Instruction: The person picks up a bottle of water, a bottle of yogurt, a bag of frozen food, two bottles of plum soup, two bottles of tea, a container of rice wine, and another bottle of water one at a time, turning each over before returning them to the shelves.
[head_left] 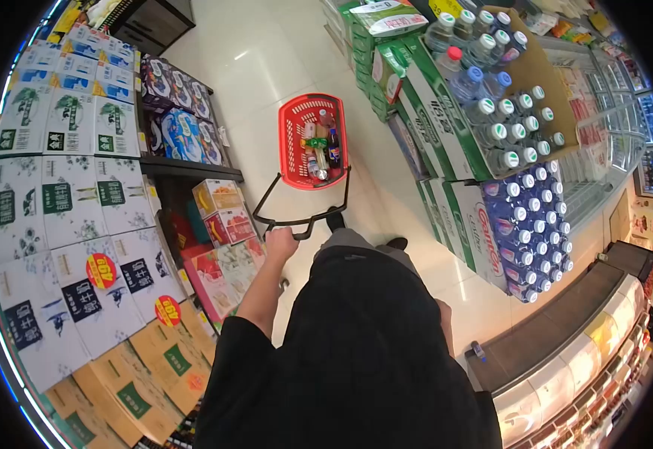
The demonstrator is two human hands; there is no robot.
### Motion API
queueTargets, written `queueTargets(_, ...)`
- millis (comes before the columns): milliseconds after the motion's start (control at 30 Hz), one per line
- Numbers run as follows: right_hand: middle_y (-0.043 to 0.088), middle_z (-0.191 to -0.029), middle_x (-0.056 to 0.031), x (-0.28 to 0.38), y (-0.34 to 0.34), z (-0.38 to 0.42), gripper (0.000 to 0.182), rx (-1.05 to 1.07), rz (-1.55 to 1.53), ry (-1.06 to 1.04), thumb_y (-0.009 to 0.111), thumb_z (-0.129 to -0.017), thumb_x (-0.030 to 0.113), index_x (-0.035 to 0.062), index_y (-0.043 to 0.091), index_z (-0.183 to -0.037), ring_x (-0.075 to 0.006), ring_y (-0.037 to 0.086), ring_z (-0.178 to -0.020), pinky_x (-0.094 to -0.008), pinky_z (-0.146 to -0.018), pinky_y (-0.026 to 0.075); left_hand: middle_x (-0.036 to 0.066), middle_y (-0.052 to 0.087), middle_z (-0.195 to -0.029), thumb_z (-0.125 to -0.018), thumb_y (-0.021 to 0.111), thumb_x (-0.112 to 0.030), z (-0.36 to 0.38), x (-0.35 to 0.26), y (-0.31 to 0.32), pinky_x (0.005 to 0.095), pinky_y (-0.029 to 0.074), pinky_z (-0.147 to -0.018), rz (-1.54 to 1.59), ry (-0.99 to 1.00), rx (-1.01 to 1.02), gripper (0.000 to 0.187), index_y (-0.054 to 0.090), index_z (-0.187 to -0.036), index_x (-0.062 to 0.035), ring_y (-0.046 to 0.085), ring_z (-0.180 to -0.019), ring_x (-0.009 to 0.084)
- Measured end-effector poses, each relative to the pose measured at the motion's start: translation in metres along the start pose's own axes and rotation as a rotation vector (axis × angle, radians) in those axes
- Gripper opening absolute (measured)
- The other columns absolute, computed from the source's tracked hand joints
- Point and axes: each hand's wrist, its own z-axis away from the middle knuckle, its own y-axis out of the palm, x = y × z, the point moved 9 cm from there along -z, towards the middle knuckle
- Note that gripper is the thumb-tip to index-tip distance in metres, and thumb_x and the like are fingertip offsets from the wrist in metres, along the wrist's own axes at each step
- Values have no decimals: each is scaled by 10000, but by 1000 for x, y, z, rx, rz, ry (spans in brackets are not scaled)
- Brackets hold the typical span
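Observation:
My left hand point(281, 242) is closed round the black handle point(294, 222) of a red plastic shopping basket point(288, 138). The basket is on the floor ahead of my feet, its handle tilted back towards me. Inside lie several goods, among them a dark drink bottle point(334, 147) and a green-and-yellow item point(316, 143); the others are too small to name. On the right, my right forearm point(446, 327) hangs beside my black top. My right hand's fingers cannot be made out.
Stacked milk cartons point(72, 187) fill the left side, with boxed packs point(222, 206) on a shelf beside them. To the right stand green cartons point(431, 120) and many bottled drinks point(532, 228). A chiller counter point(551, 322) curves along the lower right. Pale tiled floor point(255, 52) runs between.

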Motion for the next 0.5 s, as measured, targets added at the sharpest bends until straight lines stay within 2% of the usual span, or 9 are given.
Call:
queueTargets(67, 667, -873, -128, 21, -1, -16, 261, -52, 485, -223, 488, -851, 188, 21, 643, -979, -237, 637, -776, -327, -695, 500, 178, 639, -768, -682, 576, -167, -6, -2, -3, 423, 444, -770, -29, 67, -65, 173, 664, -743, -30, 619, -825, 316)
queueTargets(100, 660, -840, -109, 50, 1, 21, 267, -41, 378, -204, 453, -852, 156, 11, 642, -973, -190, 626, -747, -306, -670, 490, 178, 639, -768, -682, 576, -167, -13, 15, 8, 423, 444, -770, 45, 93, -17, 173, 664, -743, -30, 619, -825, 316)
queueTargets(167, 654, -824, -107, 80, 30, 16, 249, 18, 332, -208, 465, -844, 155, 9, 637, -948, -189, 621, -731, -306, -656, 486, 169, 621, -746, -661, 574, -147, -13, 31, -32, 424, 441, -752, -29, 258, -267, 155, 660, -710, -28, 604, -781, 315)
queueTargets(200, 651, -816, -106, 92, 41, 10, 240, 40, 342, -195, 470, -840, 154, 7, 634, -935, -188, 619, -723, -306, -649, 484, 156, 607, -742, -652, 574, -131, -16, 43, -48, 430, 437, -757, -41, 227, -268, 140, 664, -701, -36, 591, -773, 311)
queueTargets(300, 641, -793, -103, 115, 63, -6, 216, 93, 370, -161, 487, -828, 153, 3, 627, -896, -186, 611, -698, -306, -628, 479, 120, 579, -780, -661, 598, -118, -13, 75, -78, 406, 394, -829, 67, 172, -460, 106, 666, -698, -46, 552, -853, 285)
queueTargets(500, 623, -747, -97, 188, 75, -54, 180, 159, 409, -139, 522, -803, 149, -6, 612, -819, -182, 595, -649, -306, -585, 467, 103, 553, -867, -667, 620, -100, -18, 108, -93, 412, 360, -862, 89, 144, -526, 100, 646, -746, -44, 498, -936, 273)
